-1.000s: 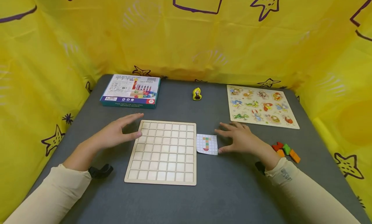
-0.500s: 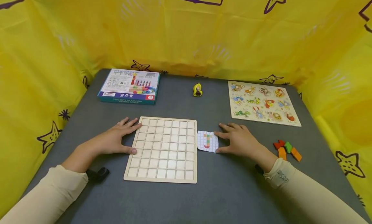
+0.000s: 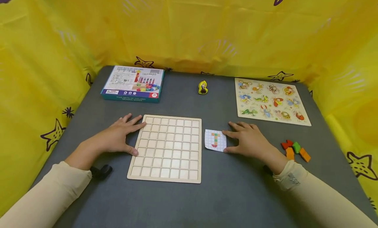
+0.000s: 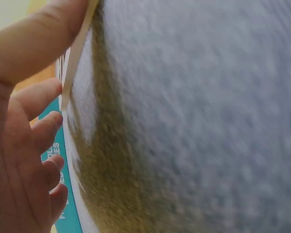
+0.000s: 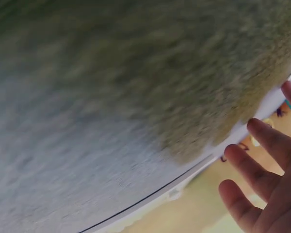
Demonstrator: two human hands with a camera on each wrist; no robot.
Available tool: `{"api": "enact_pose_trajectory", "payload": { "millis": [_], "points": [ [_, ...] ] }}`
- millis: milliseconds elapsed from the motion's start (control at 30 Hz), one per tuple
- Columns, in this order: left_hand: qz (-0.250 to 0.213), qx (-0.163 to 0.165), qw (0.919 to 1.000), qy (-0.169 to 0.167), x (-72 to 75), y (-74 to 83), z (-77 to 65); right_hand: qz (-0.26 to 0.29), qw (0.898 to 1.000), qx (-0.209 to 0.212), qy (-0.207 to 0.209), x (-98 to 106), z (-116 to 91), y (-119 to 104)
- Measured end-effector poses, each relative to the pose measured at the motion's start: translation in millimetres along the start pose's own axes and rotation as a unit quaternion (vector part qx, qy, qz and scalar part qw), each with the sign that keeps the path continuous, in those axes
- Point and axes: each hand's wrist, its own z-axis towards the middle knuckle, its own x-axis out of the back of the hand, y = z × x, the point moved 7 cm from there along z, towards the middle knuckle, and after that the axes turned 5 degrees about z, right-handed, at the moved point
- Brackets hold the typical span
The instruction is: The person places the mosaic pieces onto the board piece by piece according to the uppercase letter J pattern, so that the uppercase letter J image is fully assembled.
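Note:
A pale wooden grid board (image 3: pixel 168 148) lies flat on the grey table, its squares bare. My left hand (image 3: pixel 116 136) is spread at the board's left side, thumb and index fingertip touching its edge. In the left wrist view the board's edge (image 4: pixel 73 68) meets the thumb (image 4: pixel 43 39). Right of the board, across a narrow gap, lies a small paper card (image 3: pixel 215 140) printed with a coloured grid pattern. My right hand (image 3: pixel 249 141) touches the card's right edge with thumb and index finger, the fingers spread and loosely bent. That contact is not visible in the right wrist view.
Several red, orange and green blocks (image 3: pixel 290 154) lie beside my right wrist. An insect puzzle board (image 3: pixel 271 101) is at the back right, a boxed bead set (image 3: pixel 133 84) at the back left. Between them stands a small yellow figure (image 3: pixel 202 87). Yellow cloth (image 3: pixel 183 34) surrounds the table.
My left hand has come down, its thumb sliding lower along the board's edge. The right hand has reached the card, which has shifted slightly right, away from the board.

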Motion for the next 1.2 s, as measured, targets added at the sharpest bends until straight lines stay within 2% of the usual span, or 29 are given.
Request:
{"api": "enact_pose_trajectory", "payload": {
  "millis": [233, 633, 1200],
  "points": [
    [0.009, -0.014, 0.9998, 0.007, 1.1, 16.7, 11.5, -0.003, 1.0, -0.012, 0.002, 5, -12, 17],
    [0.034, -0.053, 0.998, 0.013, -8.9, 50.2, 31.5, 0.011, 0.999, -0.03, -0.022, 6, -35, 46],
    [0.062, -0.072, 0.9951, 0.028, -18.5, 107.4, 48.8, 0.022, 0.999, -0.044, -0.018, 12, -70, 83]
  ]
}}
